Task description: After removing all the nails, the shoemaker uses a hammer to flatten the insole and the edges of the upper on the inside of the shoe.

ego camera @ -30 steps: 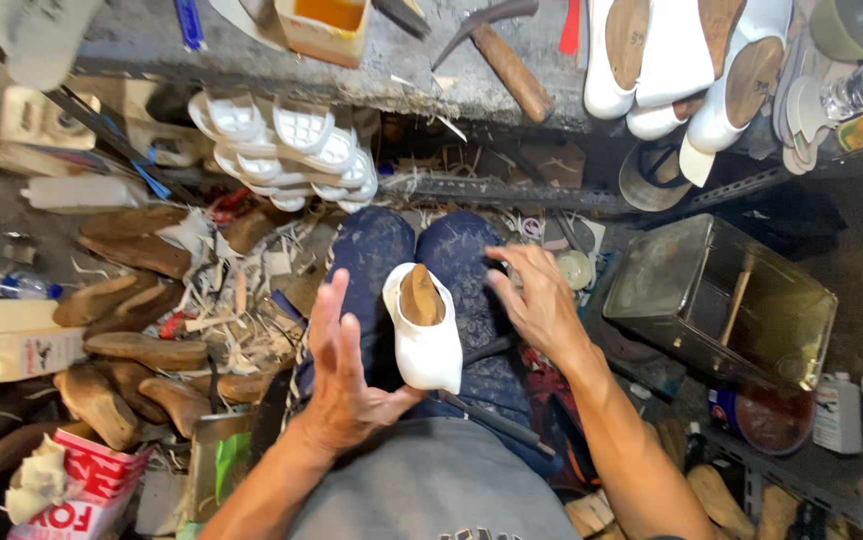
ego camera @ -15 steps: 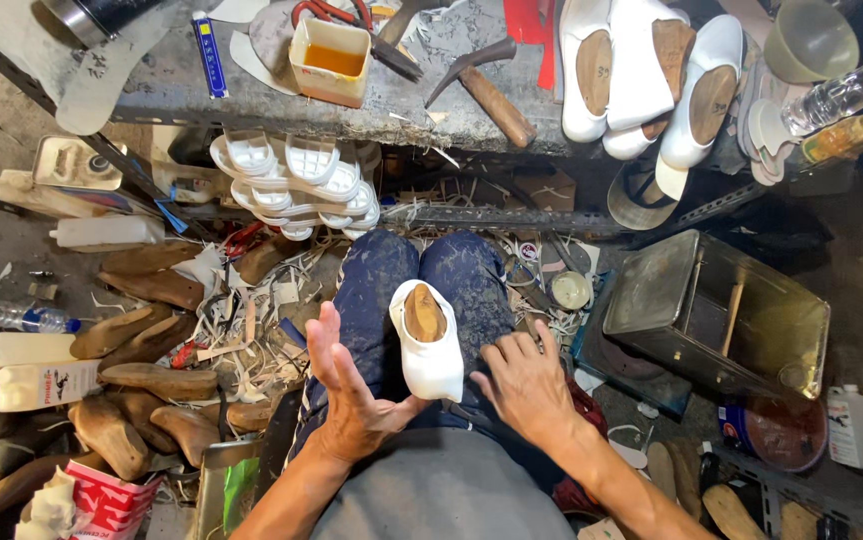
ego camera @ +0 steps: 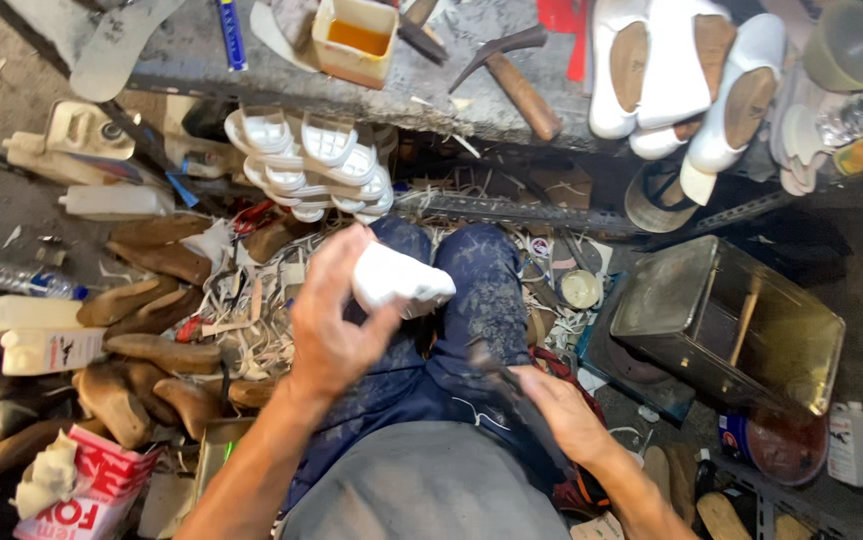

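Left hand (ego camera: 336, 320): grasps the white shoe upper (ego camera: 398, 281), lifted above the lap.
Right hand (ego camera: 559, 410): low by the right thigh; blurred, grip unclear.
Packages: white plastic bottles (ego camera: 26, 333) far left; red-and-white printed bag (ego camera: 91, 485) bottom left.
Around: brown wooden shoe lasts (ego camera: 141, 300) left; open metal tin box (ego camera: 726, 320) right.

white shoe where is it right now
In the head view, the white shoe is up off the lap in the left hand, just left of centre, above the blue-trousered knees and below the stack of white soles.

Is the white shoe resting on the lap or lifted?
Lifted. The left hand holds the white shoe clear above the knees, tilted; the right hand is off it.
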